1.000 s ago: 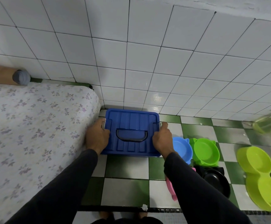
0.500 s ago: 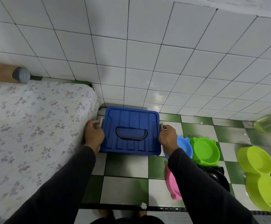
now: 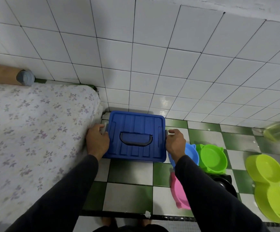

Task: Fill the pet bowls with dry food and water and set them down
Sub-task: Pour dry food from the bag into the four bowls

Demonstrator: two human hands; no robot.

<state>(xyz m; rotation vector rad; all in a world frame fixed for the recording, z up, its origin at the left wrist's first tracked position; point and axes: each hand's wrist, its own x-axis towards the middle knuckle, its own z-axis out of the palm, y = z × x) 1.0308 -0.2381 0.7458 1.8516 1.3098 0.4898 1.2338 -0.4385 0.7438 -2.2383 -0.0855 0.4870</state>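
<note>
Against the foot of the white-tiled wall (image 3: 152,56), on the green-and-white checkered floor (image 3: 129,171), sat a blue rectangular plastic storage box (image 3: 136,137) with a ribbed lid and a dark recessed handle (image 3: 136,139) at its middle. The left hand (image 3: 97,141) was at the box's left edge, its fingers curled round the grey side latch (image 3: 105,129) there. The right hand (image 3: 175,142) was at the right edge, thumb and fingers pinching the matching grey latch (image 3: 166,132) on that side. Both arms wore dark long sleeves (image 3: 64,195).

Just beside the box on its right lay a round light-blue plastic pet bowl (image 3: 192,153), partly hidden behind the right wrist, and touching it a round bright-green plastic pet bowl (image 3: 212,158) with small ears on its rim. Nearer the person, a pink plastic bowl (image 3: 180,195) and a black bowl (image 3: 226,185) showed from behind the right sleeve. Further right lay a lime-green double plastic feeder (image 3: 269,186) with two round wells. Whether any bowl held food or water could not be told, though the green ones looked bare inside. A blurred, translucent yellow-green container (image 3: 279,131) stood at the right edge.

On the left, a mattress in a white sheet with small purple flowers (image 3: 32,131) lay just beside the box.
</note>
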